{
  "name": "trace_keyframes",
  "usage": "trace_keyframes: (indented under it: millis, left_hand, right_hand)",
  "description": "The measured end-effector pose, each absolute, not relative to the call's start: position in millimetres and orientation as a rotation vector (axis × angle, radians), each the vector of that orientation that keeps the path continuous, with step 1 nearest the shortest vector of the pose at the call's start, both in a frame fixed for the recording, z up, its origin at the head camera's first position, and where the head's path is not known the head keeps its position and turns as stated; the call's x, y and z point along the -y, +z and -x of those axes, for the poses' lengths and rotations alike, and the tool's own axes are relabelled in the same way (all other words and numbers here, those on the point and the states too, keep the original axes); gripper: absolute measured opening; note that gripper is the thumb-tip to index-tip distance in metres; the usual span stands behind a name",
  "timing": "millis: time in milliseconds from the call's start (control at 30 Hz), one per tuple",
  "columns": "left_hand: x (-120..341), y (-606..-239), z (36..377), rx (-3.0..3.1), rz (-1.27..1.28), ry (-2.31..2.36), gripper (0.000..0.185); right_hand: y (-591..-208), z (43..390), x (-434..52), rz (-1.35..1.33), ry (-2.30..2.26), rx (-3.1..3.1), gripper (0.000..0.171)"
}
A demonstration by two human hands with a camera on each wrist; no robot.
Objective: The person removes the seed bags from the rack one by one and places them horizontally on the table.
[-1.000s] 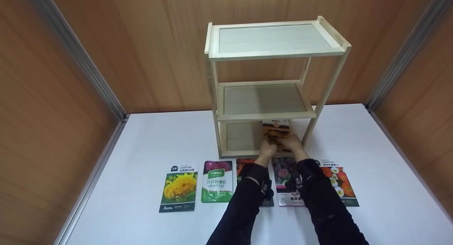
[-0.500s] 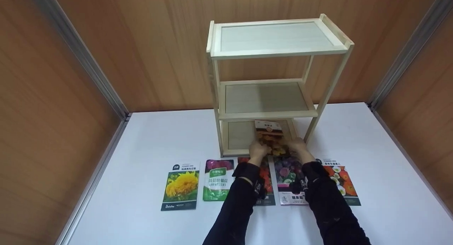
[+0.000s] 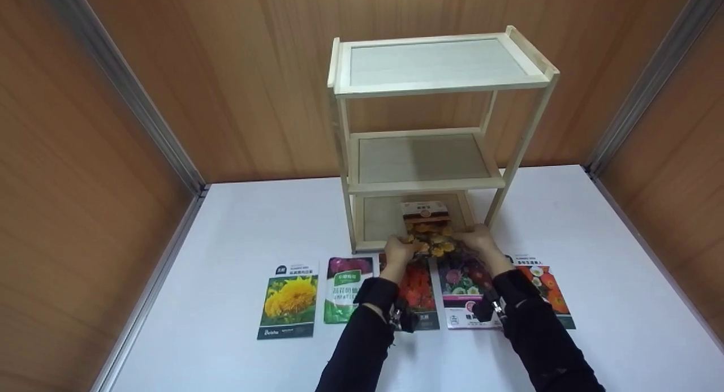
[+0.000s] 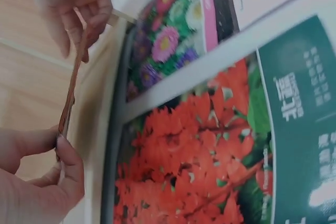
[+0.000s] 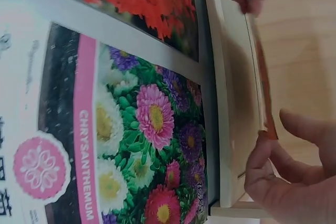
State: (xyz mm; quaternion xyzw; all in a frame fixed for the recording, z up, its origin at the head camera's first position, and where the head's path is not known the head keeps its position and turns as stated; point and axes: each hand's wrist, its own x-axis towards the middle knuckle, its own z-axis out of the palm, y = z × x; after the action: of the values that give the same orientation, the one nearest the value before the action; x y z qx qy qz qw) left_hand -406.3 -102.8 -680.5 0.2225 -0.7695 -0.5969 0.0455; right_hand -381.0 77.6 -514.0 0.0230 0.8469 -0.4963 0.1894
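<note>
In the head view both hands hold a seed packet (image 3: 428,228) with orange-yellow flowers and a pale top band. It lies over the front part of the bottom shelf (image 3: 380,222), its near end reaching past the front rail. My left hand (image 3: 399,252) pinches its left edge between thumb and fingers, plain in the left wrist view. At the opposite edge, my right hand (image 3: 481,245) has its thumb above and fingers below, seen in the right wrist view. Both wrist views show the packet edge-on. Below the hands lie a red-flower packet (image 4: 184,156) and a chrysanthemum packet (image 5: 152,124).
A three-tier pale wooden rack (image 3: 435,64) stands against the wooden back wall. On the white table (image 3: 249,222) lie a yellow-flower packet (image 3: 288,301), a green-and-white pouch (image 3: 346,290) and an orange-flower packet (image 3: 551,293), partly behind the right sleeve.
The held packet has come left and nearer, from the bottom shelf's right side toward its front. My left hand has shifted left, and the hands stand farther apart.
</note>
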Motion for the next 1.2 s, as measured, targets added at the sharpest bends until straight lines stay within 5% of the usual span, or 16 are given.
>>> trace_keyframes:
  millis: [133, 267, 533, 1200]
  left_hand:
    - [98, -557, 328, 2.171, -0.67, -2.117, 0.046]
    - [102, -513, 291, 2.139, -0.653, -2.225, 0.046]
    - [111, -507, 265, 2.175, -0.531, -2.224, 0.023]
    - [129, -515, 207, 2.232, -0.39, -2.282, 0.022]
  right_hand:
    - [-511, 375, -84, 0.042, -1.383, -2.48, 0.038]
    - [-508, 364, -88, 0.114, -1.58, -2.307, 0.025]
    - [-499, 331, -92, 0.207, -1.775, -2.081, 0.033]
    - [-514, 257, -86, 0.182, -1.776, -2.169, 0.02]
